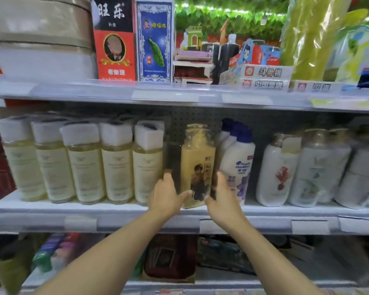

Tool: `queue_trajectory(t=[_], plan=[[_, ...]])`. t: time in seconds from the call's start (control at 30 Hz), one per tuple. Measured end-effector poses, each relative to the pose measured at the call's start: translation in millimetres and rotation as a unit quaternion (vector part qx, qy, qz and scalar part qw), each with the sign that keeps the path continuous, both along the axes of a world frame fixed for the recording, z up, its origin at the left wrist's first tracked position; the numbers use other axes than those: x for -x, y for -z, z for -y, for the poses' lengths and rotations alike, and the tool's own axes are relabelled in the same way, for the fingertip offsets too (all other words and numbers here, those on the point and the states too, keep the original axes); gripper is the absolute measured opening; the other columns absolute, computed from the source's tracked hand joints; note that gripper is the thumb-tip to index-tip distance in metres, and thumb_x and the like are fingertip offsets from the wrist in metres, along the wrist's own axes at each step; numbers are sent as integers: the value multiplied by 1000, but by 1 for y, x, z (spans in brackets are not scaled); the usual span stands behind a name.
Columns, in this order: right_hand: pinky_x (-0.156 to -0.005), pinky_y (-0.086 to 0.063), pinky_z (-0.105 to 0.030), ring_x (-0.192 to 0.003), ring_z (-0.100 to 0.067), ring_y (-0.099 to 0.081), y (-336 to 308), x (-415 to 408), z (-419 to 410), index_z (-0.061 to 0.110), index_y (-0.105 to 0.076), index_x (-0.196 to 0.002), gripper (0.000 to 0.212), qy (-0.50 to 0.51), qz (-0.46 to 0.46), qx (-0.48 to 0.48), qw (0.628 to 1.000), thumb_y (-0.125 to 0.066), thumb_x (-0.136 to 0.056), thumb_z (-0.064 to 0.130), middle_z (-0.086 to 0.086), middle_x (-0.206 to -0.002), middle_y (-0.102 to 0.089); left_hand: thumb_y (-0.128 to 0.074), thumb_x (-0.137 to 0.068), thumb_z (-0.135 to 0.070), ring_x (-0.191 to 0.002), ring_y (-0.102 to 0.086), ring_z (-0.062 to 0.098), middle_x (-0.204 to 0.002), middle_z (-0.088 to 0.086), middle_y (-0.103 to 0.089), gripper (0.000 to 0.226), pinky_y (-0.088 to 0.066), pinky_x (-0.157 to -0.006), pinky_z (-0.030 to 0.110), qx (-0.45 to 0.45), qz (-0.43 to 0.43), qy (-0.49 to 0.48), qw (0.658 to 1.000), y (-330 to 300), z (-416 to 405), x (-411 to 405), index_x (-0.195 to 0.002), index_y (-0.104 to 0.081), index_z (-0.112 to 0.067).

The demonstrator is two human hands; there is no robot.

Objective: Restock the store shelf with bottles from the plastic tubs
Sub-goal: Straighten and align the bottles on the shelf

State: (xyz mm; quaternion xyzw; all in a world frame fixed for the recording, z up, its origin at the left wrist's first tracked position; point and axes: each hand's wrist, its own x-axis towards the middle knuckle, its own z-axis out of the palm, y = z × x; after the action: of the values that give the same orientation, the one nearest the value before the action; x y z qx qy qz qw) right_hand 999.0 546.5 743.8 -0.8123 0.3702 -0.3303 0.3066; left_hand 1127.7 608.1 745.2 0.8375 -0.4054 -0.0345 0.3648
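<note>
A yellow bottle [197, 158] with a clear cap and a picture label stands upright on the middle shelf [115, 211], between the pale bottles and the white ones. My left hand [167, 194] holds its lower left side, thumb across the front. My right hand [222, 195] holds its lower right side in the same way. A dark shape shows on either side of the bottle behind my fingers, too blurred to tell what it is. No plastic tub is in view.
Several pale yellow bottles with white caps [83, 162] fill the shelf's left. White blue-capped shampoo bottles [237, 162] and white bottles [279, 173] stand to the right. The upper shelf [168, 92] carries boxes and toothpaste. A lower shelf holds dark packets [170, 258].
</note>
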Motion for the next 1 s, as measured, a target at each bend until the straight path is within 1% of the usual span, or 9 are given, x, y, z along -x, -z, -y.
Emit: queue_trajectory(t=[0.07, 0.13, 0.27, 0.43, 0.57, 0.63, 0.8, 0.87, 1.0], plan=[[-103, -41, -31, -125, -11, -44, 1, -3, 3, 24, -20, -147, 68, -14, -13, 0, 1000, -56, -91, 12, 3, -141, -43, -71, -81, -42, -112, -58, 25, -121, 7, -59, 71, -51, -89, 37, 10, -12, 8, 1000, 0, 9, -1, -135, -35, -14], [-108, -39, -36, -130, -16, -42, 1, -4, 6, 24, -15, -149, 73, -12, -19, -9, 1000, -56, -91, 11, 1, -145, -40, -72, -80, -41, -107, -61, 25, -115, 5, -63, 67, -53, -88, 41, 20, -13, 17, 1000, 2, 15, -1, -132, -36, -18], [-105, -39, -31, -128, -17, -43, 1, -5, 9, 22, -15, -148, 72, -5, -48, -6, 999, -56, -90, 9, -1, -143, -41, -66, -85, -39, -105, -62, 24, -113, 2, -63, 57, -53, -87, 44, 9, -9, 38, 999, 4, 20, -4, -131, -36, -22], [-112, -33, -31, -135, -17, -34, 1, -11, 6, 17, -16, -150, 74, -6, -68, -9, 998, -56, -89, 5, -2, -149, -30, -63, -89, -34, -101, -61, 22, -109, 1, -63, 44, -53, -87, 42, -11, -12, 54, 998, 1, 24, -14, -125, -41, -21], [-108, -38, -33, -131, -16, -40, 1, -10, 8, 21, -22, -147, 71, -10, -45, -45, 998, -60, -88, 9, 1, -145, -38, -62, -89, -32, -99, -61, 22, -107, 2, -62, 39, -53, -86, 43, -8, -21, 59, 998, 2, 26, -17, -121, -42, -20], [-108, -39, -37, -130, -14, -42, 1, -7, 10, 24, -23, -145, 72, -17, -9, -85, 996, -63, -87, 11, 4, -143, -41, -64, -88, -33, -100, -61, 23, -107, 2, -62, 40, -53, -86, 43, -3, -23, 57, 998, 3, 27, -18, -119, -43, -20], [-108, -40, -44, -130, -18, -43, -9, -8, 19, 22, -18, -144, 78, -43, 27, -147, 988, -61, -83, 1, 0, -141, -42, -66, -86, -29, -104, -61, 22, -111, 2, -63, 40, -54, -89, 42, 35, -72, 77, 994, 3, 30, -17, -118, -43, -20], [-109, -38, -43, -130, -20, -42, -13, -10, 23, 19, -14, -147, 79, -54, 22, -163, 985, -60, -84, 1, -1, -141, -41, -64, -88, -25, -108, -60, 21, -114, 1, -62, 40, -53, -91, 40, 49, -85, 80, 992, 3, 31, -17, -122, -42, -19], [-110, -36, -44, -132, -21, -39, -13, -12, 27, 21, -7, -150, 87, -83, -9, -162, 983, -61, -84, 3, -3, -147, -37, -60, -91, -19, -116, -56, 21, -122, 2, -59, 46, -50, -96, 38, 46, -108, 95, 989, 2, 29, -17, -132, -39, -18]])
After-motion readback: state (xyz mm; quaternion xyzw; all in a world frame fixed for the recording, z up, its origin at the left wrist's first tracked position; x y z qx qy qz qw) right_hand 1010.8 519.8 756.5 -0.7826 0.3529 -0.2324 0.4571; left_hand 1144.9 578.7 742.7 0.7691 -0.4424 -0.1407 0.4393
